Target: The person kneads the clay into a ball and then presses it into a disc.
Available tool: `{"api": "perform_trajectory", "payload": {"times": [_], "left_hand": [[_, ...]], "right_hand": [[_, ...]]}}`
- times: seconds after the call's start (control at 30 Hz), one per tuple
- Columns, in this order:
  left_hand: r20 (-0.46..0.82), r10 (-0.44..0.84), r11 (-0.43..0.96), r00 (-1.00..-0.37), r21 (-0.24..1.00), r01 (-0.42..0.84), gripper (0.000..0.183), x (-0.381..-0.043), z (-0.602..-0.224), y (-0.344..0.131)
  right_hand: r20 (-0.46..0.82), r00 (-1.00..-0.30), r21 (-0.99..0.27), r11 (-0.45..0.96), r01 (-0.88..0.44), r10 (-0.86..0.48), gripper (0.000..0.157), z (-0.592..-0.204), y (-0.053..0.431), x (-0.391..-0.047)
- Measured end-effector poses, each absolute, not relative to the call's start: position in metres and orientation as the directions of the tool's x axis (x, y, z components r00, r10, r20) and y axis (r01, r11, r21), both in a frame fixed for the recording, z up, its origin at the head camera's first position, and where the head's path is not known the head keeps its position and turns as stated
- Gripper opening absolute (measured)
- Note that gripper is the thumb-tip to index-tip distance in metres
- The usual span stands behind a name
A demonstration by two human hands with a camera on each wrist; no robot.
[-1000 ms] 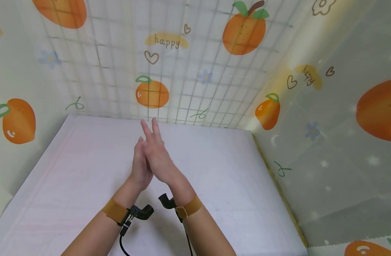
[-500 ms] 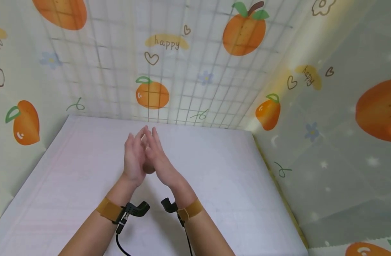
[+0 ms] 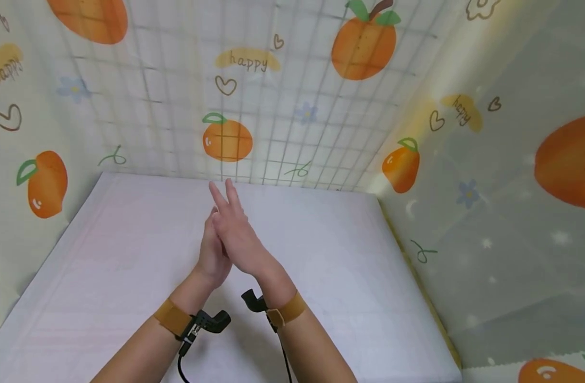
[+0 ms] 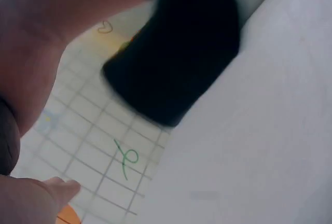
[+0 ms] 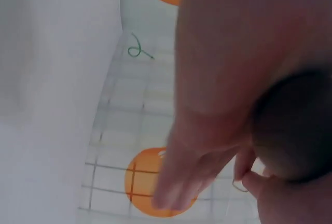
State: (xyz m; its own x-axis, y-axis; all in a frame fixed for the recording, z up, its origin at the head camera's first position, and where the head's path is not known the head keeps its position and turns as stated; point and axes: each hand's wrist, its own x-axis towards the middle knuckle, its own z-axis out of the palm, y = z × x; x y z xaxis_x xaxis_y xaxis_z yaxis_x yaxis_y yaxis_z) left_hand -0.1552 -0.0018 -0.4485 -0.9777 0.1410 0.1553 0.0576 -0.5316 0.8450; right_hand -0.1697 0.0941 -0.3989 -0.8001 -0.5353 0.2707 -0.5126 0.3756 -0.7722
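Observation:
My left hand (image 3: 213, 260) and right hand (image 3: 237, 236) meet palm to palm above the middle of the table (image 3: 330, 276). The right hand lies over the left in the head view, two of its fingers stretched out and apart. Most of the left hand's fingers are hidden behind it. Between the palms, the right wrist view has a dark, rounded brown lump (image 5: 298, 125), blurred, and I cannot tell what it is. A sliver of this lump (image 4: 6, 141) shows at the edge of the left wrist view. From above, the hands cover it.
Each wrist wears a tan strap, the left strap (image 3: 173, 317) and the right strap (image 3: 287, 311), with a black camera mount and cable. Printed curtains with oranges (image 3: 227, 140) enclose the table at the back and sides. A wire grid (image 3: 273, 101) shows behind the back curtain.
Half a second ago the hands stood apart at the palms, with the brown lump visible between them. Now they are pressed together again, the right slid forward over the left, as one second ago.

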Motion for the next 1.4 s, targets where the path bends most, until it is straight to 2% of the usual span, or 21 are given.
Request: {"api": "perform_trajectory", "payload": {"times": [0.1,0.23,0.37,0.53,0.7,0.83,0.93,1.07,1.23,1.4], "left_hand": [[0.117,0.145,-0.503,-0.983,0.864,0.028,0.073,-0.15,-0.447,-0.001],[0.105,0.143,-0.503,-0.984,0.864,0.019,0.079,-0.145,-0.441,-0.001],[0.128,0.105,-0.542,-0.986,0.839,0.052,0.083,-0.146,-0.433,-0.004],[0.148,0.036,-0.528,-0.988,0.843,0.107,0.083,-0.151,-0.429,-0.01],[0.082,0.085,-0.492,-0.993,0.87,0.03,0.081,-0.149,-0.436,-0.007],[0.045,0.107,-0.453,-0.993,0.891,-0.008,0.084,-0.142,-0.446,0.004],[0.065,0.141,-0.416,-0.988,0.909,0.0,0.086,-0.135,-0.451,0.011],[0.132,0.183,-0.391,-0.974,0.919,0.052,0.084,-0.127,-0.451,0.015],[0.197,0.169,-0.38,-0.966,0.917,0.12,0.082,-0.123,-0.441,0.014],[0.197,0.133,-0.327,-0.971,0.934,0.145,0.082,-0.125,-0.432,0.007]], "right_hand": [[0.27,-0.828,-0.798,0.367,-0.478,-0.491,0.064,-0.404,0.099,-0.18],[0.186,-0.875,-0.884,0.312,-0.347,-0.447,0.058,-0.418,0.109,-0.187],[0.121,-0.879,-0.928,0.262,-0.265,-0.461,0.059,-0.431,0.118,-0.183],[0.118,-0.843,-0.944,0.205,-0.259,-0.525,0.075,-0.435,0.118,-0.165],[0.184,-0.812,-0.925,0.182,-0.334,-0.554,0.085,-0.423,0.114,-0.147],[0.219,-0.808,-0.867,0.27,-0.418,-0.547,0.076,-0.411,0.115,-0.146],[0.208,-0.832,-0.863,0.303,-0.403,-0.514,0.068,-0.405,0.118,-0.153],[0.198,-0.865,-0.894,0.276,-0.352,-0.462,0.066,-0.405,0.123,-0.168],[0.187,-0.867,-0.924,0.217,-0.315,-0.462,0.062,-0.416,0.128,-0.179],[0.172,-0.848,-0.949,0.149,-0.28,-0.501,0.07,-0.435,0.129,-0.172]]}}
